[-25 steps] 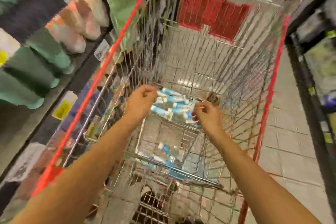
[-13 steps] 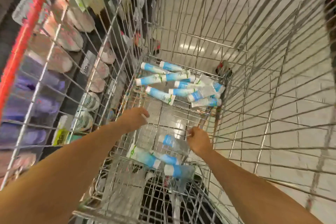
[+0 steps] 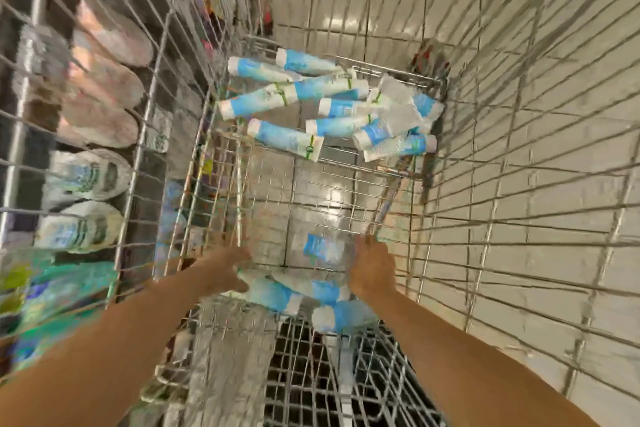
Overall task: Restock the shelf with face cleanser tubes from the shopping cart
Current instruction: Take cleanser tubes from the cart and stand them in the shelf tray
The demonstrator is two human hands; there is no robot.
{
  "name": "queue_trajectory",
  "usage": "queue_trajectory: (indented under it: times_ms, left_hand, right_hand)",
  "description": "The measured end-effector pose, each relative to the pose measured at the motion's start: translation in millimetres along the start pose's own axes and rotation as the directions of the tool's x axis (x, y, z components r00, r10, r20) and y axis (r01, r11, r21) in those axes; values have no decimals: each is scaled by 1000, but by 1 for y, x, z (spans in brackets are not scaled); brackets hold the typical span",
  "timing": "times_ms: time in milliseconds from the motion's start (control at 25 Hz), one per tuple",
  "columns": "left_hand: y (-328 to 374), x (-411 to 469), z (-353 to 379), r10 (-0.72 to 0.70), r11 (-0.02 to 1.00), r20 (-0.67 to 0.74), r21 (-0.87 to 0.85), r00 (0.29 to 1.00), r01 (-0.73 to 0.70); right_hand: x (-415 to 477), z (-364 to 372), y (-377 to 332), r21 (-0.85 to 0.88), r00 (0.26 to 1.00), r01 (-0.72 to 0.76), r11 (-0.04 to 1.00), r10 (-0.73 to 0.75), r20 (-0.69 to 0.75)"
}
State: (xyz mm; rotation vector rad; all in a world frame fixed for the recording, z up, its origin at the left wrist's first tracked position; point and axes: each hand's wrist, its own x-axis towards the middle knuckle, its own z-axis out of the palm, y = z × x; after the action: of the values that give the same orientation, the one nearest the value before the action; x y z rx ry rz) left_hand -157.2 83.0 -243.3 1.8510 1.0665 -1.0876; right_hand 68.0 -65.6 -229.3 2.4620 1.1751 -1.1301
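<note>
Several blue-and-white face cleanser tubes [image 3: 313, 107] lie in a loose pile at the far end of the wire shopping cart [image 3: 349, 191]. A smaller group of tubes [image 3: 277, 295] lies at the near end, one of them [image 3: 341, 317] closest to me. My left hand [image 3: 227, 272] is down on the cart floor, touching the white end of the left near tube. My right hand [image 3: 372, 270] sits at the right end of another near tube [image 3: 327, 291]. Motion blur hides both hands' fingers, so neither grip is readable.
The cart's wire sides rise steeply on the left [image 3: 162, 87] and on the right [image 3: 519, 149]. Through the left side I see store shelves with pink packs [image 3: 104, 80], white packs [image 3: 83, 180] and green packs [image 3: 62, 288]. Pale floor tiles [image 3: 554, 288] show on the right.
My view dropped deep into the cart. Both hands pulled back from the far pile of tubes and came down to the tubes at the near end.
</note>
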Motion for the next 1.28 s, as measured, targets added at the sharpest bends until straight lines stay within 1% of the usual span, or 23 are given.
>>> queue_trajectory:
  times_ms: [40,120,200,280,320,360,400,440,480,520,600,680,720,760,800,880,920,1000,1080,1160,1200,1240,1280]
  left_hand:
    - [-2,-1,9,2,1000,8,31,1000,-2]
    - [-3,-2,21,9,986,-78,167,997,4]
    - [4,-1,19,60,941,-132,339,989,-12]
    - [11,0,19,86,920,-133,392,987,-27]
    - [10,0,20,59,940,-103,341,993,-21]
    - [9,-1,19,33,967,-75,253,997,-13]
    - [7,-4,16,7,989,-33,151,999,-2]
    - [4,-5,11,1,998,-2,56,1000,-1]
    - [2,-7,5,6,1000,24,-31,1000,-5]
    - [-1,-8,-2,25,995,23,-94,999,-23]
    - [0,-13,-17,51,989,-32,-137,998,-55]
    - [5,-17,-31,45,982,-96,-177,994,-62]
    - [9,-20,-37,56,978,-102,-196,993,-75]
    - [13,-23,-42,85,975,-103,-197,991,-104]
    - [18,-27,-47,116,975,-102,-180,988,-133]
    - [28,-39,-61,151,974,-131,-149,980,-170]
    - [34,-48,-70,159,971,-145,-155,977,-181]
    - [44,-72,-89,174,946,-178,-242,968,-215]
    - [54,-106,-110,212,916,-221,-294,952,-272]
    - [65,-142,-128,217,895,-324,-309,921,-320]
    - [71,-160,-134,206,855,-383,-377,901,-356]
    - [76,-178,-137,192,775,-431,-484,881,-406]
    - [80,-194,-139,164,667,-468,-596,869,-447]
  right_hand:
    - [1,6,-2,-86,1000,-1,996,0,-6]
    - [2,18,-3,-193,1000,9,981,-12,-16]
    - [5,27,0,-239,997,50,970,-62,-45]
    - [6,28,2,-273,987,122,954,-145,-66]
    - [7,26,3,-268,983,152,951,-175,-62]
    - [7,23,2,-219,984,157,963,-172,-49]
    - [6,18,1,-81,991,125,989,-128,-31]
    - [5,11,1,137,998,60,989,-61,3]
    - [5,5,3,367,998,-34,930,11,64]
    - [5,-1,6,540,991,-123,833,73,113]
    - [6,-14,9,712,980,-192,675,165,108]
    - [7,-32,4,840,977,-172,514,195,80]
    - [6,-41,0,890,978,-155,429,192,78]
    - [6,-50,-5,919,981,-141,368,179,78]
    - [4,-60,-8,932,983,-134,336,167,81]
    - [-5,-81,-14,939,987,-118,323,143,75]
    - [-10,-93,-16,949,988,-116,294,131,80]
    - [-23,-119,-23,972,994,-104,208,64,93]
    - [-39,-151,-36,981,998,-56,188,-13,59]
    - [-59,-185,-52,984,997,11,177,-75,2]
    - [-70,-200,-58,985,995,44,167,-93,-29]
    - [-84,-214,-63,985,992,79,156,-108,-63]
    - [-97,-226,-65,986,989,110,129,-117,-95]
